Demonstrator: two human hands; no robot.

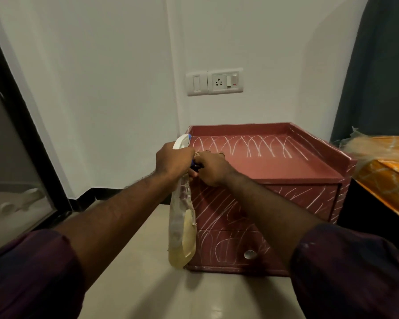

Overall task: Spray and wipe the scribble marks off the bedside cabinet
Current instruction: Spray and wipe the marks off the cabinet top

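White scribble marks [247,146] cover the bedside cabinet [276,170]; left hand [173,162] grips the spray bottle [182,226], right hand [213,168] pinches its collar [195,165]. Best to level the nozzle [182,141] squarely at them.

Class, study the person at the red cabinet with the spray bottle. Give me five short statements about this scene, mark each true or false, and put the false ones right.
1. The left hand grips the spray bottle by its neck. True.
2. The cabinet top is free of marks. False: white scribble marks cross its top and front.
3. The bottle holds yellowish liquid. True.
4. The right hand holds a cloth. False: it holds the bottle's blue collar; no cloth shows.
5. The wall socket sits below the cabinet. False: it is on the wall above it.
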